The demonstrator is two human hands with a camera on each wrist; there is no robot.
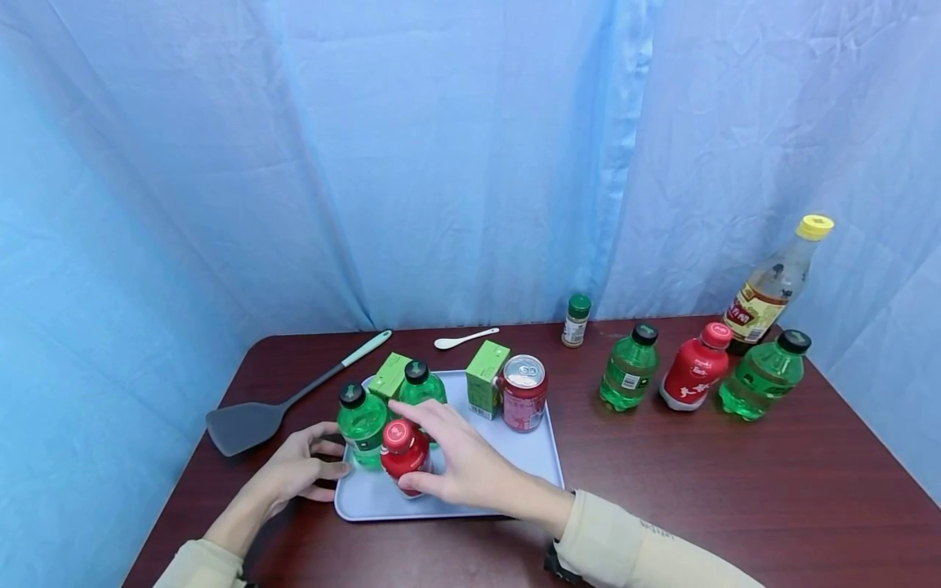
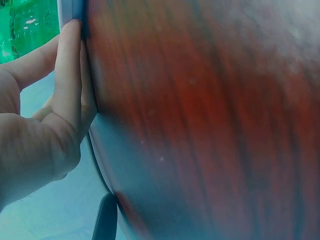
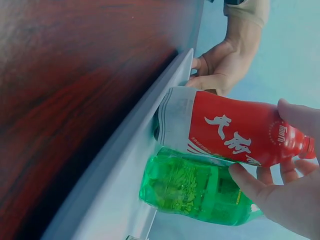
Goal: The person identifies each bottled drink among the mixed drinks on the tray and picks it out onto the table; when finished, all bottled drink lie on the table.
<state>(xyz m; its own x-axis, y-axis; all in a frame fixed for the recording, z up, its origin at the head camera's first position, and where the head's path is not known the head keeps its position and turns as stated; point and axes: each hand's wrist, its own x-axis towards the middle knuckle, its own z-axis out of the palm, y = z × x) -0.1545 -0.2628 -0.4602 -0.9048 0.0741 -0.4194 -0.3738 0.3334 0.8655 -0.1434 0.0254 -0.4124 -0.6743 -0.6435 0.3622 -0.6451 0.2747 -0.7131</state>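
Observation:
A red bottle point(image 1: 405, 458) with a white base stands low over the front left of a pale tray point(image 1: 456, 505). My right hand point(image 1: 459, 457) grips its upper part, thumb on one side and fingers round the other. Close beside it on the tray is a green bottle point(image 1: 362, 429) with a black cap; a second green bottle point(image 1: 422, 385) is partly hidden behind my right hand. At the tray's left rim my left hand point(image 1: 301, 461) rests, its fingertips touching the edge. In the left wrist view one straight finger point(image 2: 69, 70) lies against the rim.
On the tray are two green cartons point(image 1: 485, 378) and a red can point(image 1: 524, 394). Left lies a grey spatula point(image 1: 250, 425). Behind are a white spoon point(image 1: 465, 338) and a green-capped jar point(image 1: 577, 320). At right stand several bottles: green, red point(image 1: 694, 367), and one yellow-capped point(image 1: 768, 290).

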